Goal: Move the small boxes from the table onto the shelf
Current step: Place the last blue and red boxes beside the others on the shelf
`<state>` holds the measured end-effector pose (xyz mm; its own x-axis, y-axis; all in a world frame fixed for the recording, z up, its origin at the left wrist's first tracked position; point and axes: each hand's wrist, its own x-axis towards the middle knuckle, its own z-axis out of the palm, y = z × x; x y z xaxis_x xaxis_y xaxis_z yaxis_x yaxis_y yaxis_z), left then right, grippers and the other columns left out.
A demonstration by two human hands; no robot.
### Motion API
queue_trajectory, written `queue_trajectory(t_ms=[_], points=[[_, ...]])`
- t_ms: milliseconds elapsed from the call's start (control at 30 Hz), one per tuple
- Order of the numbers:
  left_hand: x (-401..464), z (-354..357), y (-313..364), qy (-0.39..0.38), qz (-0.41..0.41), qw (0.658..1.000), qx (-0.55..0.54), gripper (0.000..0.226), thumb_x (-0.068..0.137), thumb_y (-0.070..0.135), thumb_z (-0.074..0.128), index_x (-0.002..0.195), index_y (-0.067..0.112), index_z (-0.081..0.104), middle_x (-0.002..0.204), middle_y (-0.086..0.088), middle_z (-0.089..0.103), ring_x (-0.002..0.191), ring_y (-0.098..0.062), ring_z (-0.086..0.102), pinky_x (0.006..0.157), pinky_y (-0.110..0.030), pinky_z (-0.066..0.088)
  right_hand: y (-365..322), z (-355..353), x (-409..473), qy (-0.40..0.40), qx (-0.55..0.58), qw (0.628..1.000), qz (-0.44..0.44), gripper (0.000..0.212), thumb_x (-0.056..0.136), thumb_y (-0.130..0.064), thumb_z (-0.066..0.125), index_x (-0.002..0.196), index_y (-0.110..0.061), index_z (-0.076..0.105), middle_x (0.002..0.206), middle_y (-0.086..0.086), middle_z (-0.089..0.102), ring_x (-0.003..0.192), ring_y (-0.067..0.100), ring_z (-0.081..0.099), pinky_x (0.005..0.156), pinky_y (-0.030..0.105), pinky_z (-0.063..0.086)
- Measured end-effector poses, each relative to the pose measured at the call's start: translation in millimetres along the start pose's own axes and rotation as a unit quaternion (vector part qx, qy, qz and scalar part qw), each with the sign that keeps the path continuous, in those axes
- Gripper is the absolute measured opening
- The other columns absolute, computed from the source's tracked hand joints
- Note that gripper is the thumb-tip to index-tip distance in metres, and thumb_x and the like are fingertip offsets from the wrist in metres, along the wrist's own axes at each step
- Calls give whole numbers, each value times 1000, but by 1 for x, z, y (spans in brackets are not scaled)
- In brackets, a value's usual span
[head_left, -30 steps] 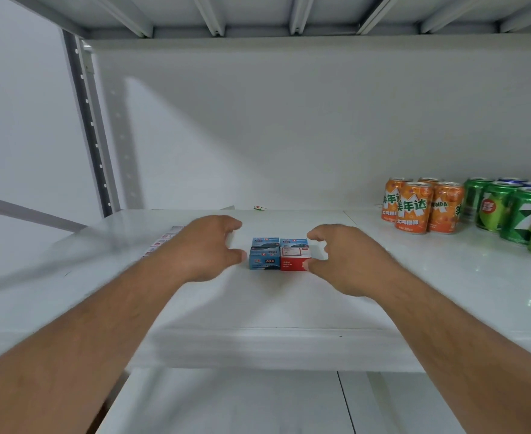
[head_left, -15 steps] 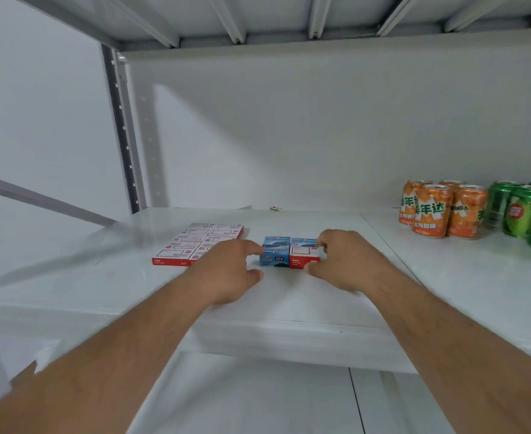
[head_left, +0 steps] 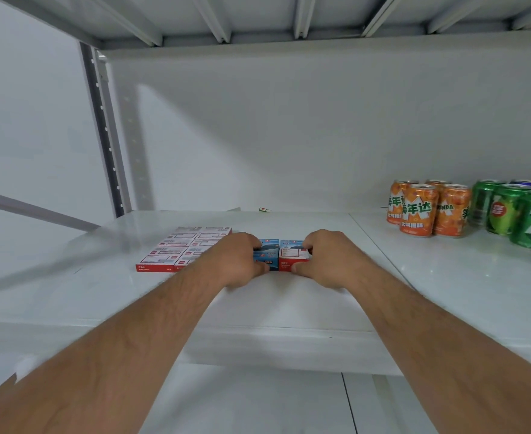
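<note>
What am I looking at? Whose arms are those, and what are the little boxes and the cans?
The camera sits on a person's head, so you see their own two bare arms reaching forward. The left hand and right hand press a blue box and a red box together on a white shelf. Beside them lies a flat group of red boxes. Farther right stand orange cans and green cans.

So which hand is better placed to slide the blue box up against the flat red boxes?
Probably the left hand: it grips the blue box beside the flat red boxes; the right hand holds the red box.
</note>
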<state>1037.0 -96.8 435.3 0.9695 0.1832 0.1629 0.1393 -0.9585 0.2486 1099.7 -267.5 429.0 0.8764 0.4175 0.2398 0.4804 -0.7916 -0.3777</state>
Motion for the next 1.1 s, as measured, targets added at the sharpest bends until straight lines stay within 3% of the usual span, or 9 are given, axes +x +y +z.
queue_trajectory(t_ms=[333, 433, 500, 567, 700, 767, 900, 1100], points=[[2, 2, -4, 4, 4, 999, -31, 48, 84, 46, 68, 125, 23, 59, 118, -1, 63, 101, -17, 59, 83, -28, 48, -3, -9, -6, -13, -14, 1000, 3, 52, 78, -46, 79, 119, -18, 64, 109, 1, 65, 92, 18, 64, 77, 32, 55], [-7, -3, -5, 25, -13, 999, -47, 60, 84, 46, 68, 134, 19, 51, 130, -4, 57, 112, -21, 58, 96, -36, 48, -5, -19, -18, 4, -36, 999, -9, 55, 81, -48, 75, 123, -16, 60, 117, 3, 63, 100, 22, 62, 85, 38, 55], [-20, -14, -10, 59, -13, 997, -55, 70, 86, 46, 67, 146, 22, 39, 145, 0, 49, 126, -19, 51, 105, -31, 41, -9, -25, -27, 23, -38, 998, -33, 56, 85, -47, 70, 131, -19, 56, 127, 1, 61, 108, 22, 60, 90, 38, 53], [-36, -28, -20, 96, -17, 993, -65, 70, 87, 46, 66, 148, 27, 36, 147, 4, 47, 130, -16, 48, 102, -27, 39, -17, -29, -36, 31, -15, 998, -58, 57, 87, -47, 68, 137, -24, 53, 131, -2, 59, 112, 19, 58, 90, 36, 52], [-65, -52, -58, 136, -63, 985, -81, 66, 87, 39, 69, 146, 30, 41, 141, 5, 52, 124, -14, 52, 94, -26, 43, -44, -23, -44, 13, 29, 996, -80, 37, 86, -40, 69, 114, -17, 63, 111, 1, 66, 93, 24, 64, 80, 41, 56], [-74, -58, -77, 127, -87, 985, -80, 68, 86, 38, 71, 146, 29, 41, 142, 3, 52, 123, -14, 53, 93, -25, 42, -59, -16, -45, 0, 37, 996, -80, 38, 85, -42, 69, 116, -20, 63, 114, -2, 65, 94, 22, 64, 81, 39, 56], [-85, -63, -113, 99, -114, 985, -78, 71, 85, 37, 72, 148, 27, 39, 143, -1, 52, 121, -17, 54, 86, -22, 40, -89, -2, -46, -29, 51, 994, -89, 58, 87, -46, 70, 138, -26, 52, 135, -8, 56, 115, 15, 58, 95, 36, 51], [-77, -64, -170, 72, -94, 987, -107, 73, 82, 33, 76, 146, 24, 41, 146, 3, 48, 125, -16, 53, 96, -26, 45, -134, 16, -49, -38, 47, 997, -53, 54, 88, -42, 72, 136, -24, 56, 133, -5, 60, 107, 16, 61, 87, 30, 51]])
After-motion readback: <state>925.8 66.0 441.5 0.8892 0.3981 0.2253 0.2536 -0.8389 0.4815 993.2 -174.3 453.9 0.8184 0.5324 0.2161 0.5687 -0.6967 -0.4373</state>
